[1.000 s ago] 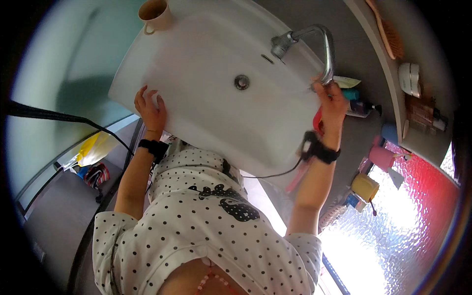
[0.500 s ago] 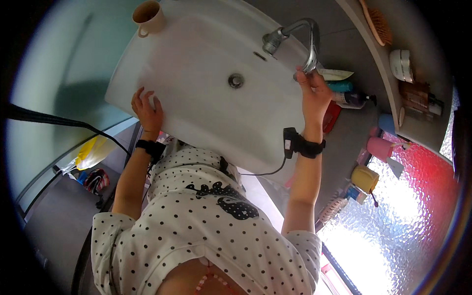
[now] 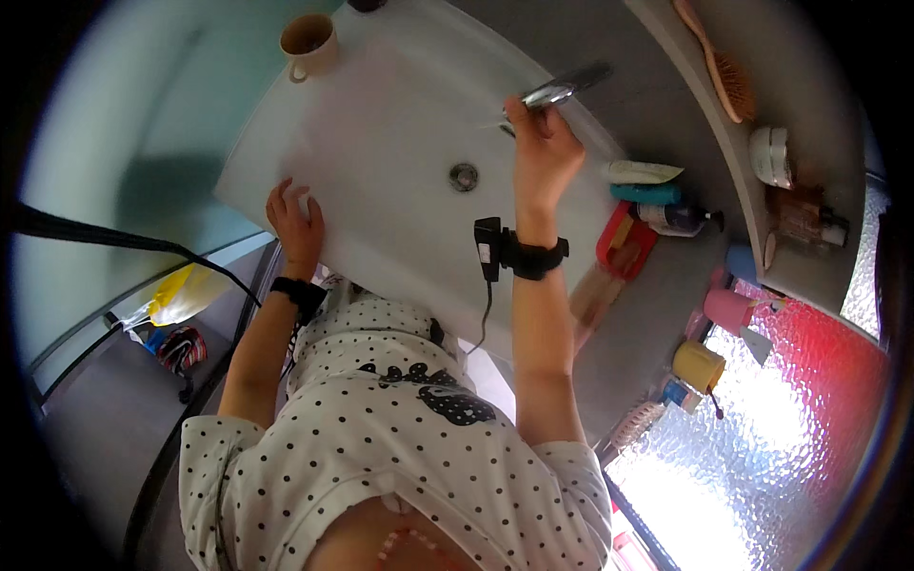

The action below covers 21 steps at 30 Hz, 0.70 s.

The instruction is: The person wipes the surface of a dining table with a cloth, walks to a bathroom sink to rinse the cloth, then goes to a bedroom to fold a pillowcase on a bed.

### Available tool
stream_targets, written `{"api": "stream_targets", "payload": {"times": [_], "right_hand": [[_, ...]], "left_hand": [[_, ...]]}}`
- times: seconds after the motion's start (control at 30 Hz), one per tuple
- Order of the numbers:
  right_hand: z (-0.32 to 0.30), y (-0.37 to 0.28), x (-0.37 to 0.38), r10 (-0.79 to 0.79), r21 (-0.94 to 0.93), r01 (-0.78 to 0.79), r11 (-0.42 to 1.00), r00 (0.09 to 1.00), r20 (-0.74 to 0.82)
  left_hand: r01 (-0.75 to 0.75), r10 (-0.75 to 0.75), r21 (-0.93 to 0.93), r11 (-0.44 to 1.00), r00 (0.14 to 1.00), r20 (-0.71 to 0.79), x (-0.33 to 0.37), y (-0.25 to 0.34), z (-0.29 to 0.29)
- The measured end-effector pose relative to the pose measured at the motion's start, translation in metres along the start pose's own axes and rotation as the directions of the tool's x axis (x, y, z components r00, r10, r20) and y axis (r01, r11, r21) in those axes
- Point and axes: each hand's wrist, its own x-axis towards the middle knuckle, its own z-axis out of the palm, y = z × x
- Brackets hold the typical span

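A white washbasin point(image 3: 400, 219) with a round metal drain point(image 3: 463, 177) lies before me. My right hand point(image 3: 545, 157) is closed around the end of a chrome swivel faucet point(image 3: 562, 88) over the basin's far right part. A faint pale streak, perhaps water, shows by the spout's tip. My left hand point(image 3: 297, 224) rests on the basin's near left rim, fingers a little apart and nothing in them. Each wrist wears a black band.
A beige mug point(image 3: 310, 44) stands on the basin's far left corner. Right of the basin are a white tube point(image 3: 645, 172), a dark pump bottle point(image 3: 671, 219) and a red soap dish point(image 3: 625, 249). A shelf above holds a wooden hairbrush point(image 3: 724, 71) and a white jar point(image 3: 770, 157).
My right hand has swung the faucet spout leftward over the basin. The soap dish and tube now show more fully. My left hand has stayed on the rim.
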Motion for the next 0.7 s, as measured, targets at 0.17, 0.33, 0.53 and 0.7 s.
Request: {"api": "stream_targets", "payload": {"times": [0.17,0.33,0.53,0.7], "right_hand": [[-0.028,0.039,0.002,-0.071,0.226,0.046,0.973,0.992,0.108],[-0.019,0.062,0.013,-0.321,-0.476,0.445,0.759,0.891,0.321],[-0.031,0.046,0.027,-0.413,-0.593,0.396,0.701,0.903,0.114],[-0.042,-0.018,-0.003,-0.093,-0.13,0.122,0.984,0.974,0.208]], "left_hand": [[0.011,-0.011,0.012,1.0,0.999,-0.036,0.001,-0.004,-0.017],[0.069,-0.07,-0.034,0.997,0.997,-0.024,0.007,-0.004,-0.037],[0.052,-0.054,-0.036,0.998,0.997,-0.049,0.011,-0.007,-0.052],[0.041,-0.046,-0.056,0.998,0.995,-0.085,0.006,-0.021,-0.072]]}}
